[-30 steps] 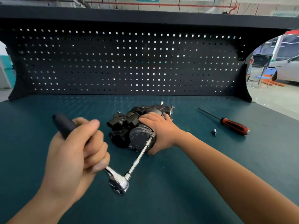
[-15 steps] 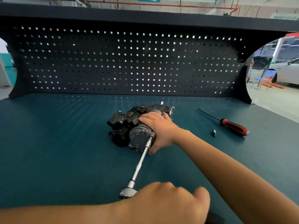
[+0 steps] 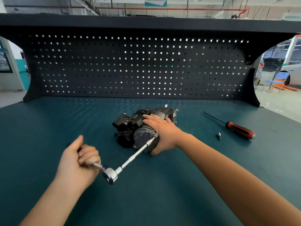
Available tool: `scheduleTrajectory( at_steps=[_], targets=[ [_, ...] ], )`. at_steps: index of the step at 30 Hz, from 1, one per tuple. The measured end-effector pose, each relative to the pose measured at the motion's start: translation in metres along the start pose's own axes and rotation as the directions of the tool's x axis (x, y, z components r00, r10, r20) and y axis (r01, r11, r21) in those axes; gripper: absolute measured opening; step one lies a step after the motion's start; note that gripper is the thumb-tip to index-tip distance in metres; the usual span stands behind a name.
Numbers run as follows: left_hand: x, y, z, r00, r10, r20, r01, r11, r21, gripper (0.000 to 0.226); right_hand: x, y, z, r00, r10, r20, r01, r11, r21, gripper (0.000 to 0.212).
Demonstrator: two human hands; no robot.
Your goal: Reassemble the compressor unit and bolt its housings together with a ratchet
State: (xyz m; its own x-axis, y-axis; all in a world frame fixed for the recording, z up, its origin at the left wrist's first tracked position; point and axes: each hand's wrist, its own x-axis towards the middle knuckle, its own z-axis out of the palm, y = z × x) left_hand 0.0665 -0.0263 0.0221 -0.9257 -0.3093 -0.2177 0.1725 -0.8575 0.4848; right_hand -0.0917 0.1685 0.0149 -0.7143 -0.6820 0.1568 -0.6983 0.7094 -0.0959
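1. Compressor (image 3: 130, 128) lies on bench (image 3: 48, 124) under right hand (image 3: 162, 134); fingers wrap over its top, thumb at its near end.
2. Left hand (image 3: 78, 162) fisted round ratchet (image 3: 110, 175) handle; ratchet head just right of the fist.
3. Extension (image 3: 135, 154) runs from ratchet head to a bolt on the end face, beside the right thumb.
4. Screwdriver (image 3: 239, 129) and small bit (image 3: 219, 136) lie right of the right wrist, apart.

Teal benchtop (image 3: 48, 128), black pegboard (image 3: 114, 70) dotted with square holes, chrome ratchet (image 3: 112, 175), red-and-black screwdriver (image 3: 239, 129), dark grey compressor (image 3: 130, 128).
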Motion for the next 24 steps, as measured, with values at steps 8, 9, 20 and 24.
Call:
scheduleTrajectory(
  at_steps=[8,9,20,24],
  targets=[
    [-0.021,-0.004,0.017,0.943,0.214,0.254,-0.259,0.953,0.158,0.037,0.000,-0.002,-0.003,1.000,-0.001,-0.005,0.001,1.000,-0.007,0.113],
    [-0.022,-0.006,0.016,0.936,0.230,0.268,-0.280,0.946,0.166,0.038,0.000,-0.003,-0.004,1.000,0.000,0.002,0.000,1.000,-0.011,0.113],
    [-0.042,-0.013,0.047,0.663,0.187,0.725,-0.628,0.666,0.403,0.036,0.004,-0.005,-0.004,0.999,0.039,0.015,-0.039,0.999,0.021,0.113],
    [-0.052,-0.033,0.041,0.455,0.049,0.889,-0.772,0.520,0.366,0.023,0.002,-0.004,-0.002,0.999,0.044,-0.018,-0.044,0.999,0.007,0.107]
  ],
)
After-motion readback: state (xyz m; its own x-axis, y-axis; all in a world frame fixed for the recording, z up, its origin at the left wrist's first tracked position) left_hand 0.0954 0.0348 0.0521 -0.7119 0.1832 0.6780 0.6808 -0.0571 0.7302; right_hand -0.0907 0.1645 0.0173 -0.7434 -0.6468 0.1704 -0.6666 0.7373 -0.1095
